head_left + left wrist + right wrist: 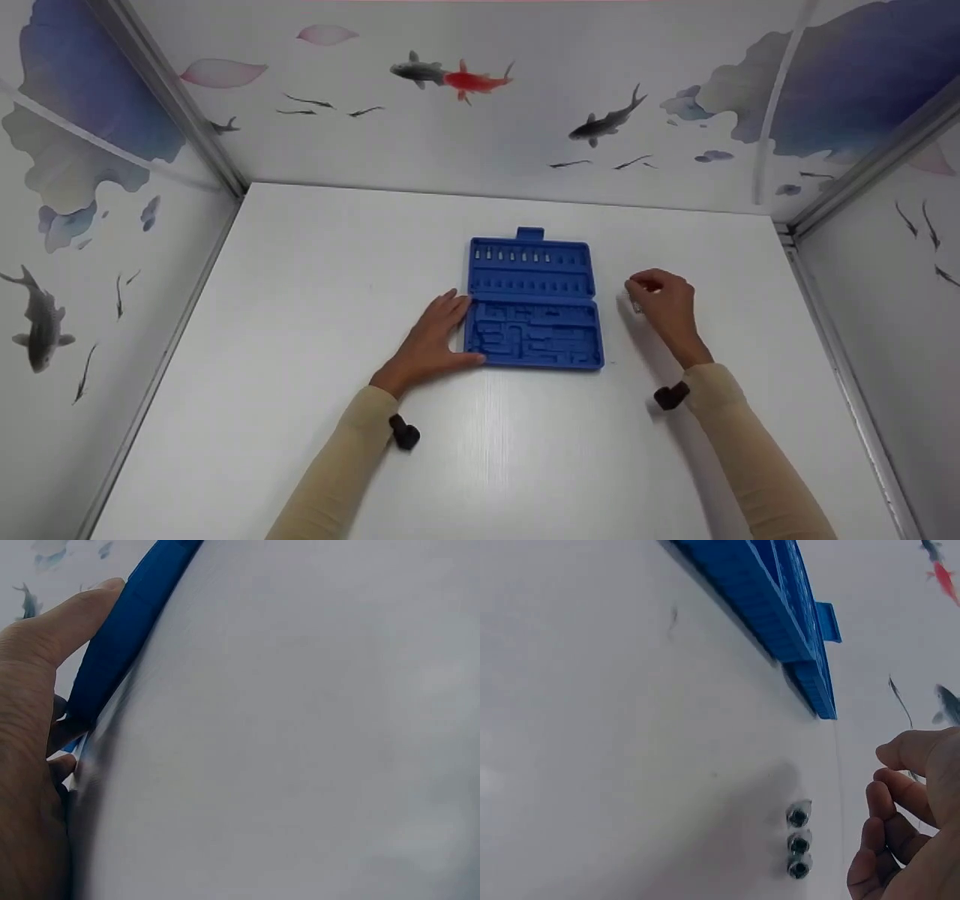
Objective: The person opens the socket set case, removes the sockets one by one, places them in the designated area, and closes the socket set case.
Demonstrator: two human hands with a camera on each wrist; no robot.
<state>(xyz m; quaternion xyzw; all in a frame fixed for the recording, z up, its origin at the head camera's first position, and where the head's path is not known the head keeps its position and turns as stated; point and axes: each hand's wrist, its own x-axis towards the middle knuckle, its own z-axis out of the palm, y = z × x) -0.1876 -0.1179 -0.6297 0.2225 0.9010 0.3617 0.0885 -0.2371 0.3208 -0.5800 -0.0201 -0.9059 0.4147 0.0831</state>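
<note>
A blue plastic tool case [534, 298] lies unfolded on the table, a row of small metal sockets [512, 256] standing in its far half. Shaped recesses fill the near half. My left hand [435, 337] rests at the case's near left corner, thumb along the front edge and fingers against the left side. In the left wrist view its thumb [82, 615] lies straight against the blue wall. Right of the case, my right hand [667, 304] hovers over three short metal sockets [799, 843] on the table. Its fingers are loosely bent, with nothing visible between thumb and forefinger.
White panels [525, 150] painted with fish and leaves enclose the white table [315, 247] at the back and both sides. A latch tab [530, 233] sticks out from the case's far edge. Dark wrist cameras [671, 396] hang beside both sleeves.
</note>
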